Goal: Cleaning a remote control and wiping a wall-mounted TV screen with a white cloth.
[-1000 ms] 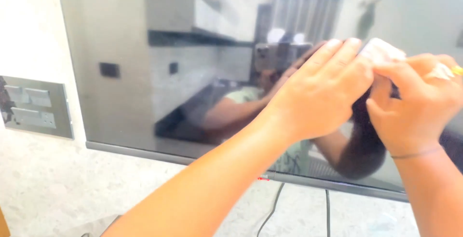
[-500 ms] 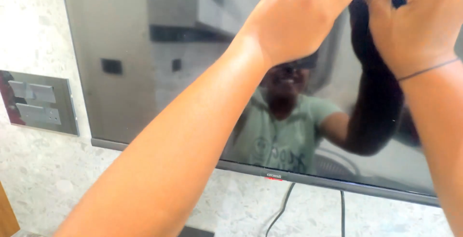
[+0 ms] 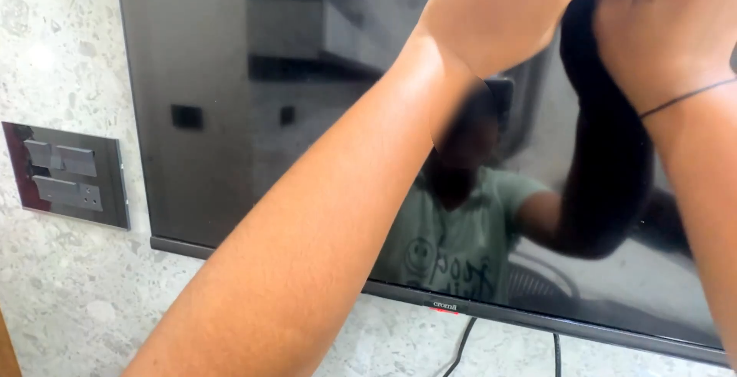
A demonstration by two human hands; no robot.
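Both my arms reach up in front of a dark wall-mounted television screen (image 3: 192, 77). My left hand (image 3: 514, 1) is at the top edge of the view; only its back and wrist show. My right hand (image 3: 664, 31), with a thin black band on the wrist, is close beside it at the top right. The fingers of both hands are cut off by the frame, so whatever they hold is hidden. The glossy screen mirrors a person in a green shirt with raised arms.
The television hangs on a pale speckled stone wall (image 3: 61, 300). A grey switch panel (image 3: 65, 173) sits on the wall to the left of it. Two dark cables (image 3: 461, 346) hang below the television's bottom edge.
Both hands have risen toward the top of the screen and their fingers have left the view. The small white thing seen between them a second ago is out of sight now.
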